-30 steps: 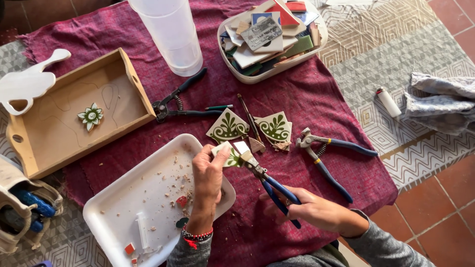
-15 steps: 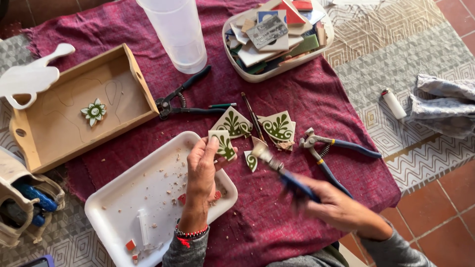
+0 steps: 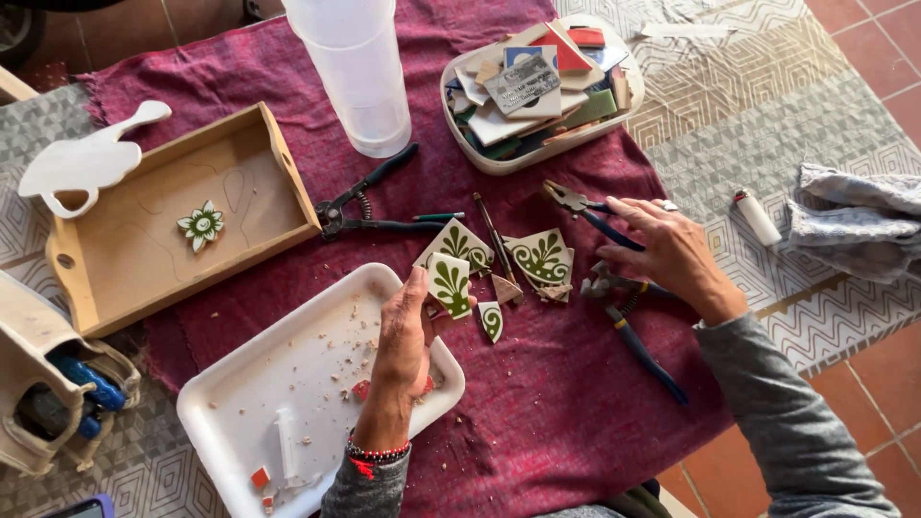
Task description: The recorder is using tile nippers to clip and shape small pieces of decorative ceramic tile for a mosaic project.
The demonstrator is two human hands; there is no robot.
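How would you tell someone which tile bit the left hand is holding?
Find the dark red cloth, then the white rectangular plastic tray on it. At the tray's top right corner, the left hand pinches a white ceramic tile piece with a green leaf pattern. It is the only piece raised in fingers; the other leafy pieces lie flat on the cloth.
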